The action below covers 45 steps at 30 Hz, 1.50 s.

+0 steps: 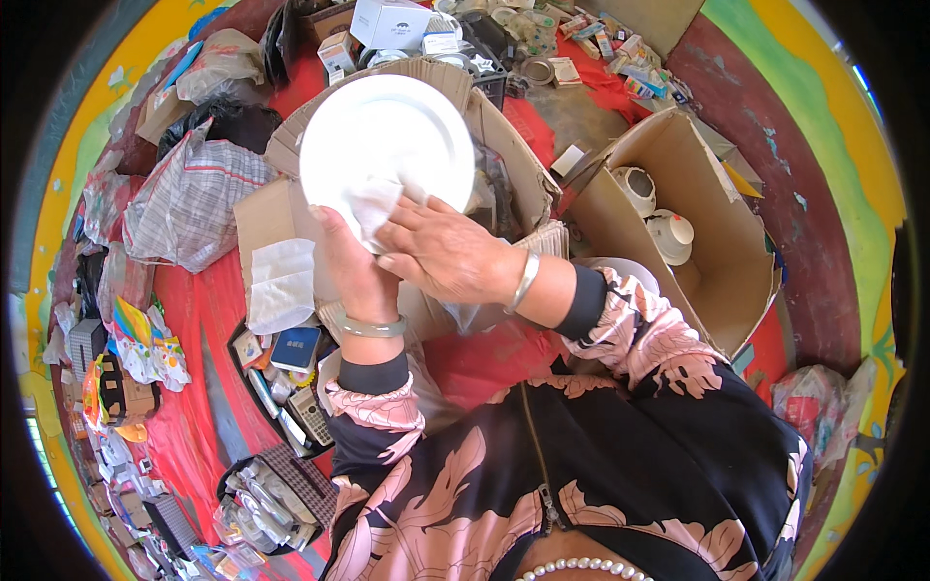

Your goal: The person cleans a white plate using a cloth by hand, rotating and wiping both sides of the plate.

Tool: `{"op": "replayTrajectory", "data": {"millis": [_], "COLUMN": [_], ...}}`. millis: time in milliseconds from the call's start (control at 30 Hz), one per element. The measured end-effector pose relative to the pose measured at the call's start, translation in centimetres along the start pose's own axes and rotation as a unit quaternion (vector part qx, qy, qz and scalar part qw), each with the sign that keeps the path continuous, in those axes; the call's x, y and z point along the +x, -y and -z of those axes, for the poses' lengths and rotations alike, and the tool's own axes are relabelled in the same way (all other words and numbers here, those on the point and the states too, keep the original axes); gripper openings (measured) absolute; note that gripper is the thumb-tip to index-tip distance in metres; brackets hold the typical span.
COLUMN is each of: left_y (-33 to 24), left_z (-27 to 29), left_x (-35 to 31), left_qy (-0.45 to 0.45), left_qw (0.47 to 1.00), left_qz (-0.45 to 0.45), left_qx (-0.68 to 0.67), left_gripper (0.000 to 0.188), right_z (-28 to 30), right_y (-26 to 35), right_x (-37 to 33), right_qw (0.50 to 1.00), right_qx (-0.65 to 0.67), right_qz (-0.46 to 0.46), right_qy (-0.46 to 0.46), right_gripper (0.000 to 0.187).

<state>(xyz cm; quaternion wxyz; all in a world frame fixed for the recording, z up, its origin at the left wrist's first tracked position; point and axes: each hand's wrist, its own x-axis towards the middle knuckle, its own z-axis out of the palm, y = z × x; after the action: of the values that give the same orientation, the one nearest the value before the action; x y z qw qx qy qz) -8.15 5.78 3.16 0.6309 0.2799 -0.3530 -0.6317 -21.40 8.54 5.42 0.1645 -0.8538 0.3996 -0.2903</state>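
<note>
While your floral sleeves (pixel 620 329) come up from the lower edge, your left hand (pixel 351 266) is closed on the lower rim of a white plate (pixel 386 145), thumb on the face and fingers behind, and holds it tilted up in front of you. Your right hand (pixel 441 250) lies flat and open against the plate's lower face, pressing a white cloth (pixel 373 208) to it; it grips nothing but the cloth under its fingers.

The plate looks like glazed ceramic: stiff, fairly heavy for one hand, smooth enough to slip and likely to chip or break if it drops. The rim is the sound place to take it, with the thumb over the edge as you have it, and a second hand under the far rim would steady it.

Just below your hands a tray (pixel 291 387) holds a blue booklet (pixel 295 347) and a calculator (pixel 312 414) on a red cover (pixel 194 320). Behind the plate stands an open carton (pixel 504 145). To the right a second carton (pixel 717 242) holds two white cups (pixel 654 213). Farther off, small boxes (pixel 387 24) lie scattered.
</note>
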Motion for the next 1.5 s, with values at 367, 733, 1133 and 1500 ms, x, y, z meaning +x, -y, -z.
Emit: {"op": "replayTrajectory", "data": {"millis": [367,733,1133,1500], "left_y": [0.1,0.5,-1.5,-1.5], "left_z": [1.2,-0.1,-0.3,-1.3], "left_x": [0.1,-0.7,-0.6,-1.1], "left_qy": [-0.001,0.030,-0.092,-0.063], "left_qw": [0.999,0.997,0.991,0.995], "left_qz": [-0.038,-0.027,-0.091,-0.075], "left_qx": [0.024,0.062,0.031,-0.006], "left_gripper": [0.073,0.087,0.076,0.074], "right_z": [0.0,1.2,-1.5,-0.9], "right_y": [-1.1,-4.2,0.5,-3.6], "right_x": [0.0,2.1,-1.9,-2.1], "right_qw": [0.990,0.961,0.990,0.967], "right_qx": [-0.091,-0.199,-0.082,-0.099], "right_qz": [0.019,-0.054,0.040,0.111], "right_qy": [0.109,-0.185,-0.103,-0.208], "right_gripper": [0.030,0.037,0.031,0.014]}}
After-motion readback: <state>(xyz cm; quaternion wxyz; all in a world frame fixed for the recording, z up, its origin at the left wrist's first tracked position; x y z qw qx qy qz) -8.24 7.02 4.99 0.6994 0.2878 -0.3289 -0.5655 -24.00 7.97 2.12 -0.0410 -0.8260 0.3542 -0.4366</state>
